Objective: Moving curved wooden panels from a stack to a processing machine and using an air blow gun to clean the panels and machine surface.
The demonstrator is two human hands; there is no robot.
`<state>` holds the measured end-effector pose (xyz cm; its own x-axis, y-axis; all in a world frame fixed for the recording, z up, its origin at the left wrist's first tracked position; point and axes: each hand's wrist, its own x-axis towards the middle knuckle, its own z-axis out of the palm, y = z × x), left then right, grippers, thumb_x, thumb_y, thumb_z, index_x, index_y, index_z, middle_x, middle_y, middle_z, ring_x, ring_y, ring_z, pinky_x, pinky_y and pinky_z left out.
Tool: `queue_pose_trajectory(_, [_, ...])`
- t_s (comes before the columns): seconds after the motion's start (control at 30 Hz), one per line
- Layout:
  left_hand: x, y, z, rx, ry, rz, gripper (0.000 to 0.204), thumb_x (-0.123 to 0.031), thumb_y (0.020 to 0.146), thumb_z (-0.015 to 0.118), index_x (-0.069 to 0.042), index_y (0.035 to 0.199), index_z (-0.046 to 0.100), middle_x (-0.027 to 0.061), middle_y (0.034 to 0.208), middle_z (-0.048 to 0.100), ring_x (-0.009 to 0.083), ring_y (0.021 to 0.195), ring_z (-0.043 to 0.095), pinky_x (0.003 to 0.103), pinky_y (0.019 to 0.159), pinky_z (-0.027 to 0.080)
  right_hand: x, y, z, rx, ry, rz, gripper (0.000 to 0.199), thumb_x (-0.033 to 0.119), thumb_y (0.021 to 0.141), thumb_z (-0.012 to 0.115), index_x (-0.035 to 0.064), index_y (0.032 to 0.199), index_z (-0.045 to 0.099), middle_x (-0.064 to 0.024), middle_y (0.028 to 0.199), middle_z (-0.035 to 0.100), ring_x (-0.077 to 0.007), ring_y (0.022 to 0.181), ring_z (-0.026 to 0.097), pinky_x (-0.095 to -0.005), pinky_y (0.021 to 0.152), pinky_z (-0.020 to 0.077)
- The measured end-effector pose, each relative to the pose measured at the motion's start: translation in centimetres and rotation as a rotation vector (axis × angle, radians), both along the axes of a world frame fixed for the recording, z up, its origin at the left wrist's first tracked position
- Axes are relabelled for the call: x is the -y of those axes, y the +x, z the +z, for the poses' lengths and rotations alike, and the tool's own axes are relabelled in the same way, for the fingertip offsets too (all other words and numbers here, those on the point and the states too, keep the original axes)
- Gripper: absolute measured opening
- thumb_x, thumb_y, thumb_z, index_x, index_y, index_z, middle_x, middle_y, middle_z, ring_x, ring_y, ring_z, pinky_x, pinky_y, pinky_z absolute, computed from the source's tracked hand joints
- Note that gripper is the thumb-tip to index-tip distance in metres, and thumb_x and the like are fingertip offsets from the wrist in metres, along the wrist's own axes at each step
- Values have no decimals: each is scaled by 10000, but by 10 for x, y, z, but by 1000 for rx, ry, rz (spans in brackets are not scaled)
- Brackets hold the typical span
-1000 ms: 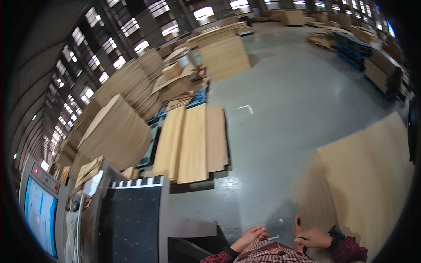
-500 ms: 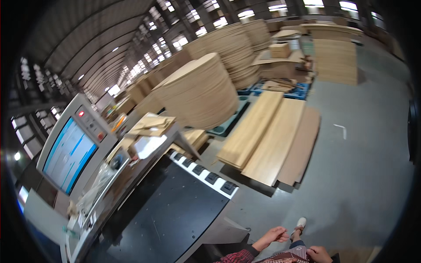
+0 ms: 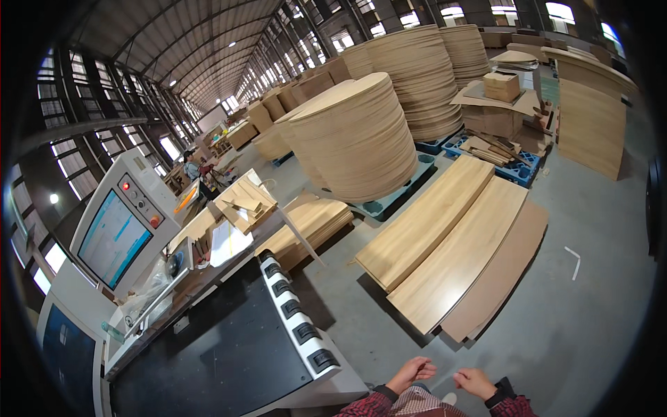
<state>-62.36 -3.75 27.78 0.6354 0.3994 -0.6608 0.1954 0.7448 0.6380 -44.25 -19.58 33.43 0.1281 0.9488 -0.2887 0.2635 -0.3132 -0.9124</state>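
My left hand is held low in front of me, fingers loosely stretched toward the right and nothing in them. Facing it across a small gap is my right hand, its fingers curled in with nothing showing in them. Ahead of both hands lies a low stack of long wooden boards, two light ones side by side on top. A browner sheet sticks out on their right. To the left is a machine's black table, edged with a white strip of black rollers. Neither hand touches these.
A control panel with a lit screen stands left, beside a bench with papers and wood offcuts. Tall stacks of curved wooden sheets rise beyond the boards. A blue pallet holds scraps. A person is far back.
The view has swung left and steadied, so the board stack sits further right. My right hand has come up and forward, closer to the left hand. The left hand's fingers have straightened.
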Motion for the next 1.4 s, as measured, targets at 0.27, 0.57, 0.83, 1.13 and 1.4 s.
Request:
queue_pose_trajectory(0.27, [-83, 43, -65, -139, -128, 143, 330, -233, 931, 385, 30, 1117, 455, 188, 990, 609, 245, 845, 636, 292, 702, 535, -55, 45, -81, -121, 112, 12, 271, 232, 897, 485, -16, 849, 583, -71, 657, 570, -128, 605, 528, -282, 560, 439])
queue_pose_trajectory(0.57, [-188, 97, -157, -431, -104, 152, 345, -254, 902, 397, 42, 1063, 472, 187, 934, 616, 237, 766, 635, 309, 622, 525, -107, 134, -98, -127, -270, 18, 328, 319, 865, 481, 16, 869, 607, -169, 809, 622, -297, 748, 588, -380, 663, 453])
queue_pose_trajectory(0.83, [-233, 125, -229, -331, 89, 190, 246, -196, 891, 413, 10, 931, 542, 112, 721, 604, 191, 604, 603, 272, 513, 483, -214, 228, -215, -108, -221, 50, 395, 275, 905, 398, 51, 616, 547, -64, 509, 522, -162, 467, 494, -302, 486, 398])
queue_pose_trajectory(1.13, [-210, 163, -438, -637, -44, 349, 294, -237, 853, 479, 51, 866, 540, 102, 691, 591, 205, 624, 584, 313, 572, 471, -277, 291, -453, -369, -535, -104, 251, 225, 880, 413, 43, 746, 522, -56, 543, 545, -125, 447, 494, -270, 423, 383])
queue_pose_trajectory(1.4, [-207, 130, -600, -1120, 323, 639, 365, -254, 823, 493, 91, 938, 527, 218, 766, 578, 342, 771, 582, 406, 689, 434, -312, 287, -555, -400, -742, -76, 267, 209, 913, 432, 21, 741, 513, -54, 561, 540, -111, 470, 500, -243, 448, 417])
